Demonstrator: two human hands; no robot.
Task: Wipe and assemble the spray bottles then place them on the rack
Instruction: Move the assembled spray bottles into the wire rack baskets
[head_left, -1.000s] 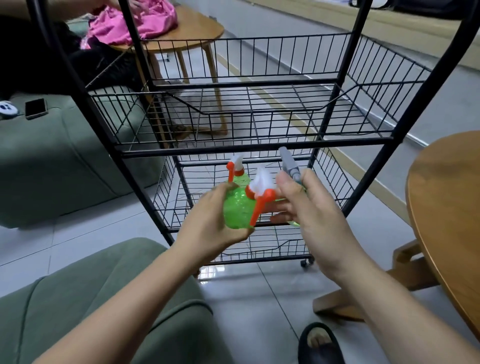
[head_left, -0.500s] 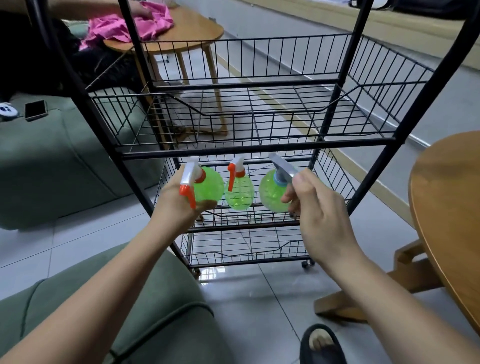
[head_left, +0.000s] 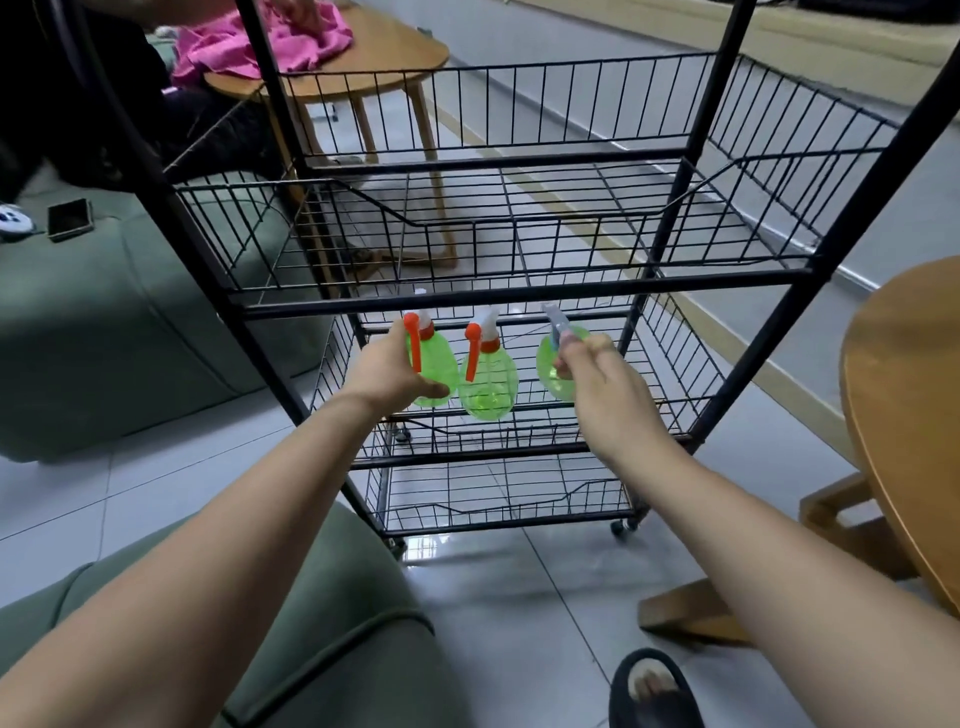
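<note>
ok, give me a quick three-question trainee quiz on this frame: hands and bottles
1. True or false: the left hand grips the left bottle, which has an orange trigger.
2. How many green spray bottles are at the rack? A) one B) two C) three
3. Fill in: the right hand holds the right bottle near its top; the ___ bottle is held by no hand.

Key: 1 true. 2 C. 3 middle: the middle bottle has no fingers on it.
</note>
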